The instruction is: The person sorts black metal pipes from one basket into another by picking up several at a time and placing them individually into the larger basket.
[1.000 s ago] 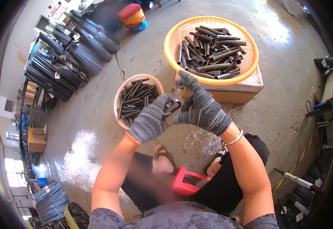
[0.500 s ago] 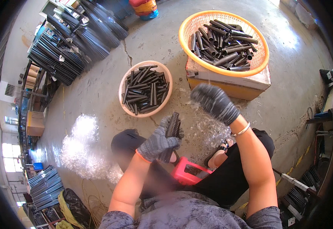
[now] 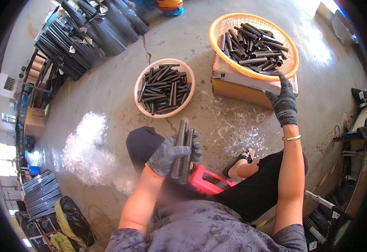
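Observation:
A pair of dark tapered tubes (image 3: 179, 153) stands nearly upright in my left hand (image 3: 162, 158), whose gloved fingers are wrapped round them above my lap. My right hand (image 3: 285, 105), in a grey striped glove, is raised at the near rim of an orange plastic basket (image 3: 250, 15). Its thumb and fingers are apart, and nothing shows between them. Many black tubes (image 3: 257, 54) lie heaped in that basket. A smaller pale pink basket (image 3: 162, 116), farther left on the floor, holds more black tubes (image 3: 160, 90).
Under the orange basket is a cardboard box (image 3: 238, 90). Clear plastic scraps (image 3: 86, 151) are piled at left, with more (image 3: 242, 128) scattered by my foot. A red plastic stool (image 3: 204, 180) shows between my legs. Bundles of long dark rods (image 3: 65, 50) stand at far left.
My right hand has moved right and its fingers have spread beside the orange basket. My left hand keeps hold of the tubes, which now show more clearly. The view has shifted slightly.

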A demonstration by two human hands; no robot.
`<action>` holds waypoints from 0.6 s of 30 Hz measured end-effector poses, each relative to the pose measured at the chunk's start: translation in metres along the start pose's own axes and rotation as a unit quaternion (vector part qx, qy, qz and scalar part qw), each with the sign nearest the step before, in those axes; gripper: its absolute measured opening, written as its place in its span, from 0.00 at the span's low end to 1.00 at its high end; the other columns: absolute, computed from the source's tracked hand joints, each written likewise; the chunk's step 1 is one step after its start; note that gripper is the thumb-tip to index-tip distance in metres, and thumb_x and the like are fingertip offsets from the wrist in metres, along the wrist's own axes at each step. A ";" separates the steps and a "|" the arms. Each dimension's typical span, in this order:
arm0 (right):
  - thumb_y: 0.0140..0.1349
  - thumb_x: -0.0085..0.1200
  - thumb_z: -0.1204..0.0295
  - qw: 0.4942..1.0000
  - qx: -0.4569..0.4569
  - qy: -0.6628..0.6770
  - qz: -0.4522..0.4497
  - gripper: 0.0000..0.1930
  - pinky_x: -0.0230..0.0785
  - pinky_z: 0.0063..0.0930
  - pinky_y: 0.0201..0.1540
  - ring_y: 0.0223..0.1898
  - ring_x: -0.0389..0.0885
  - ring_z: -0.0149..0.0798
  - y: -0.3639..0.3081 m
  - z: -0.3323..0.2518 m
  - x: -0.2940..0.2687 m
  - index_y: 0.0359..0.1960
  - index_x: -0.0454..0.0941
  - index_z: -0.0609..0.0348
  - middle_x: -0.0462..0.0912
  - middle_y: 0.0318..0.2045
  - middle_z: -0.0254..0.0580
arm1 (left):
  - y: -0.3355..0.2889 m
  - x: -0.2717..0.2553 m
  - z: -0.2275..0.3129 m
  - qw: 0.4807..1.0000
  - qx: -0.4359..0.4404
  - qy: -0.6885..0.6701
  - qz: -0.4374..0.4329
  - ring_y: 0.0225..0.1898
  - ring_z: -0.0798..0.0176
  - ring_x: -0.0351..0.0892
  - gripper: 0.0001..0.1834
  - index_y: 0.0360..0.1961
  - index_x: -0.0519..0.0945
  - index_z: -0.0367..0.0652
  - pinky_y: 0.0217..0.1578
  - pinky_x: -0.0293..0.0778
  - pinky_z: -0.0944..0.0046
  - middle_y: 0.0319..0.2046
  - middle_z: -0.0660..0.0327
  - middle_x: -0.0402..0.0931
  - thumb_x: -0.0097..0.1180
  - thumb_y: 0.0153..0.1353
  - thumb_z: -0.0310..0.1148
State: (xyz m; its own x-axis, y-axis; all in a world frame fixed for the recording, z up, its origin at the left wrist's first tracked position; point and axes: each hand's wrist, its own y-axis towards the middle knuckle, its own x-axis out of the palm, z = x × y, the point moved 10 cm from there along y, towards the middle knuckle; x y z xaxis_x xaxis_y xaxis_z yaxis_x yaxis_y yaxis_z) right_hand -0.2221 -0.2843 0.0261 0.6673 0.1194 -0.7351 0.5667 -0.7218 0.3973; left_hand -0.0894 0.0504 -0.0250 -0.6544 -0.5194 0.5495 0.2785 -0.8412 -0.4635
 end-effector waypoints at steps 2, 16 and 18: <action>0.48 0.65 0.74 0.998 -0.015 0.017 0.065 0.36 0.70 0.35 0.51 0.54 0.72 0.48 -0.002 -0.019 -0.025 0.61 0.64 0.53 0.67 0.57 0.52 | -0.006 0.006 0.006 1.000 0.010 0.016 -0.012 0.41 0.56 0.80 0.26 0.55 0.69 0.36 0.45 0.77 0.59 0.42 0.54 0.77 0.57 0.53 0.24; 0.57 0.59 0.73 0.912 -0.135 0.291 -0.255 0.18 0.70 0.24 0.31 0.30 0.75 0.29 -0.132 -0.226 0.053 0.50 0.74 0.62 0.78 0.36 0.34 | -0.039 0.030 0.021 0.976 0.052 0.195 -0.076 0.43 0.69 0.75 0.27 0.58 0.67 0.36 0.46 0.71 0.68 0.45 0.61 0.77 0.58 0.57 0.29; 0.60 0.56 0.72 0.900 -0.078 0.335 -0.267 0.11 0.68 0.23 0.28 0.27 0.74 0.28 -0.132 -0.221 0.060 0.44 0.76 0.62 0.77 0.30 0.32 | -0.046 0.020 0.023 0.975 0.048 0.209 -0.064 0.42 0.68 0.74 0.25 0.56 0.69 0.36 0.45 0.71 0.68 0.41 0.61 0.77 0.58 0.57 0.29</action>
State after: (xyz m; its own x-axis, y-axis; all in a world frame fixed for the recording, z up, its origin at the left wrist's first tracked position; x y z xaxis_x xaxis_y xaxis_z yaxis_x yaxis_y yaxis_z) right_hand -0.1501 -0.0314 0.0507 0.3916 0.8435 -0.3677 0.9193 -0.3415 0.1957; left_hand -0.0996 0.0750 0.0236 -0.9114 -0.3200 0.2587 0.2272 -0.9155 -0.3320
